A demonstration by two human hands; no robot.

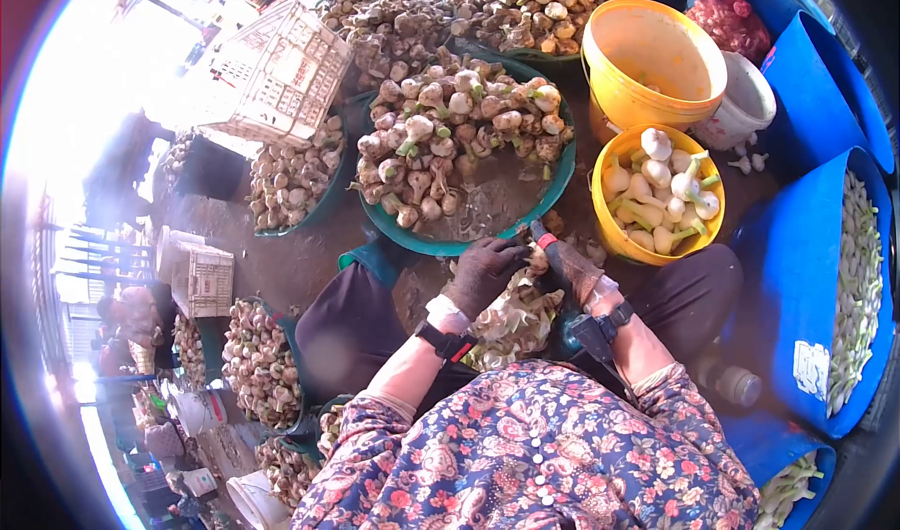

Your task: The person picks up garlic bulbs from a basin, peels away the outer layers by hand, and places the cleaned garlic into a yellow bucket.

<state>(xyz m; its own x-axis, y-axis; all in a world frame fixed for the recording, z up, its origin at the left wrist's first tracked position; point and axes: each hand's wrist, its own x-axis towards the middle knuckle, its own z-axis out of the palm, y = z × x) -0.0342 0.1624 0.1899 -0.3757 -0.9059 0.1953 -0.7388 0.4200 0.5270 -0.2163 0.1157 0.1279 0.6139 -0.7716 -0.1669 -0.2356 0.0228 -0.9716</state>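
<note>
Garlic point(537, 261) in curled fingers point(511, 252) of the left hand point(483, 272) can slip, so the tool point(545, 240) clasped in the right hand point(574, 269) may cut them.

Site type: open-air produce-sorting yard. Indicators: green basins point(553, 188) heaped with unwashed garlic point(450, 127); yellow bucket point(609, 235) holding cleaned bulbs point(656, 169); blue bins point(797, 277) filled with cut stalks point(858, 277); white crates point(272, 71); bare dirt ground point(291, 263); direct sunlight at left; further basins alongside.
</note>
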